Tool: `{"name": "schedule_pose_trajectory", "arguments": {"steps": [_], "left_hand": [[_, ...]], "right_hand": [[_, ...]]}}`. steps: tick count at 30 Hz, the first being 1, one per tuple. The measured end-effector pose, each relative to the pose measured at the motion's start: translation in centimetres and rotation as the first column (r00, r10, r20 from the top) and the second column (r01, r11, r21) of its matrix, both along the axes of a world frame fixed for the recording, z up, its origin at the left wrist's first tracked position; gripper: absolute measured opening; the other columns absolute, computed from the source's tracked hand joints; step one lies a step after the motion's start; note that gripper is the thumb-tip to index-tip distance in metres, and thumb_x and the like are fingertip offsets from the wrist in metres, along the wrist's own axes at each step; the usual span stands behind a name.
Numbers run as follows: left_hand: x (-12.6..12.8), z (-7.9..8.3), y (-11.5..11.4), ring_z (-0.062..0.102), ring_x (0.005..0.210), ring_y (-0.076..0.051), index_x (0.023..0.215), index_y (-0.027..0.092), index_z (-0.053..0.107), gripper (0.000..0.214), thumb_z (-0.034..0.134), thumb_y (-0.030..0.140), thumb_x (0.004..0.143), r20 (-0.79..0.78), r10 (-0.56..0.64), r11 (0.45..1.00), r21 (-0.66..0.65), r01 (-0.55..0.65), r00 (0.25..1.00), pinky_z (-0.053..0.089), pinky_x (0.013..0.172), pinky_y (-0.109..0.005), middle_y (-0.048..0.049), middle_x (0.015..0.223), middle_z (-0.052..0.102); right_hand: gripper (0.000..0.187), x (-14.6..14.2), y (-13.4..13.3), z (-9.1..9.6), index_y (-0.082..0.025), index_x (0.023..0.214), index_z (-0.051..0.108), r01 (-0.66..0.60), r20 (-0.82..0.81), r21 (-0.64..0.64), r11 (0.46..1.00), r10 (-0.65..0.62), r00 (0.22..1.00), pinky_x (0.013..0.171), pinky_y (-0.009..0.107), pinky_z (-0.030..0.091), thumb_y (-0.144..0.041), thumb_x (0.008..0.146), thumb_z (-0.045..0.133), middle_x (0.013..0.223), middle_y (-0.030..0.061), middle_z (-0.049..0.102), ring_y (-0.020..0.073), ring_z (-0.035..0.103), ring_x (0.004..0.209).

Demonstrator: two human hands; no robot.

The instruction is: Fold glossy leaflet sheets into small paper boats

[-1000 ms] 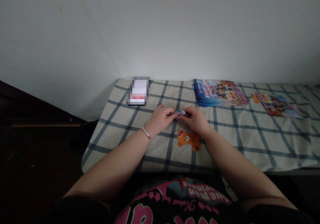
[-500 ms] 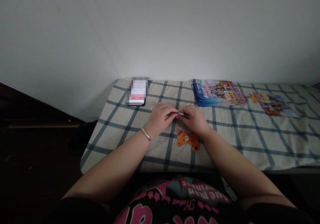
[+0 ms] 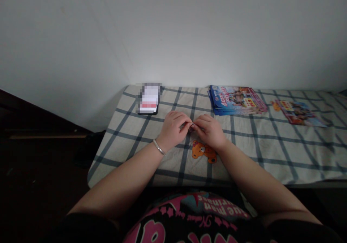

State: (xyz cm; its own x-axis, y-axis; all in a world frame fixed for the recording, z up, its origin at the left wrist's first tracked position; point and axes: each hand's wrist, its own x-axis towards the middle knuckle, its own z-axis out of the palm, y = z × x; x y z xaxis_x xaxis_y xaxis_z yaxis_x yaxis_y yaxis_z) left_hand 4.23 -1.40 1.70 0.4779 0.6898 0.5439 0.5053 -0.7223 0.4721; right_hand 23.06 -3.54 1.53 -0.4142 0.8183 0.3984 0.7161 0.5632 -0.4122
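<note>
- Left hand (image 3: 173, 128): rests knuckles-up on the checked cloth (image 3: 130, 134), fingers curled inward, their tips pinched on the left end of a small folded piece (image 3: 192, 126).
- Right hand (image 3: 210, 130): mirrors the left, fingers curled and pinched on the right end of the same piece; the fingertips of the two hands meet.
- Small folded piece: held between both hands, low over the cloth near its middle and just beyond the bear print (image 3: 204, 151). Only a thin dark sliver shows, so its material and pattern cannot be told.
- Bracelet (image 3: 158, 147): a thin silver band on the left wrist.
- Phone (image 3: 149, 98): lies flat at the far left of the cloth, well apart from the hands; its screen is blurred.
- Stack of booklets (image 3: 235, 100): blue covers, at the far edge to the right of the hands, close to the wall (image 3: 173, 33).
- Leaflet (image 3: 298, 113): a single sheet lying farther right, apart from the stack.
</note>
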Motion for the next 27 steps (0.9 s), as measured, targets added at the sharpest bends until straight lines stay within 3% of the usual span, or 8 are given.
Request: {"name": "schedule_pose_trajectory", "arguments": {"steps": [11, 16, 21, 27], "left_hand": [[-0.2, -0.2, 0.3, 0.059, 0.08, -0.016, 0.08, 0.02, 0.06, 0.01, 0.056, 0.02, 0.09, 0.179, 0.054, 0.983, -0.183, -0.021, 0.982, 0.047, 0.08, -0.031, -0.001, 0.08, 0.063], [-0.1, -0.4, 0.4, 0.059, 0.078, -0.015, 0.081, 0.019, 0.06, 0.009, 0.057, 0.019, 0.088, 0.241, 0.082, 0.972, -0.232, -0.024, 0.967, 0.048, 0.074, -0.028, -0.0004, 0.08, 0.063], [-0.3, -0.5, 0.7, 0.061, 0.081, -0.015, 0.084, 0.019, 0.063, 0.008, 0.057, 0.023, 0.089, 0.228, 0.125, 0.95, -0.309, -0.05, 0.966, 0.05, 0.077, -0.028, -0.0013, 0.085, 0.067], [-0.4, -1.3, 1.3, 0.063, 0.074, -0.016, 0.081, 0.019, 0.066, 0.016, 0.063, 0.033, 0.088, 0.081, 0.029, 0.917, -0.398, 0.006, 0.996, 0.05, 0.07, -0.029, -0.0007, 0.079, 0.069]], "right_hand": [[0.037, 0.3, 0.2, 0.1, -0.02, 0.07, 0.056, 0.01, -0.035, -0.12, 0.993, -0.014, 0.999, 0.066, 0.029, 0.037, -0.035, 0.1, 0.039, 0.074, 0.0029, 0.055, 0.0155, 0.052, 0.071], [0.041, 0.3, 0.4, -0.2, -0.02, 0.07, 0.056, 0.043, 0.006, -0.082, 0.996, -0.043, 0.999, 0.065, 0.029, 0.035, -0.04, 0.101, 0.038, 0.073, 0.0036, 0.056, 0.016, 0.051, 0.071], [0.045, 0.5, 0.5, -0.8, -0.021, 0.071, 0.058, 0.06, 0.051, -0.118, 0.991, -0.055, 0.997, 0.062, 0.028, 0.032, -0.045, 0.101, 0.035, 0.073, 0.0034, 0.057, 0.0163, 0.051, 0.069], [0.057, 0.9, 0.7, -0.9, -0.021, 0.066, 0.053, 0.079, -0.065, -0.075, 0.994, -0.084, 0.994, 0.062, 0.029, 0.034, -0.057, 0.1, 0.023, 0.069, 0.0039, 0.053, 0.0166, 0.049, 0.066]]}}
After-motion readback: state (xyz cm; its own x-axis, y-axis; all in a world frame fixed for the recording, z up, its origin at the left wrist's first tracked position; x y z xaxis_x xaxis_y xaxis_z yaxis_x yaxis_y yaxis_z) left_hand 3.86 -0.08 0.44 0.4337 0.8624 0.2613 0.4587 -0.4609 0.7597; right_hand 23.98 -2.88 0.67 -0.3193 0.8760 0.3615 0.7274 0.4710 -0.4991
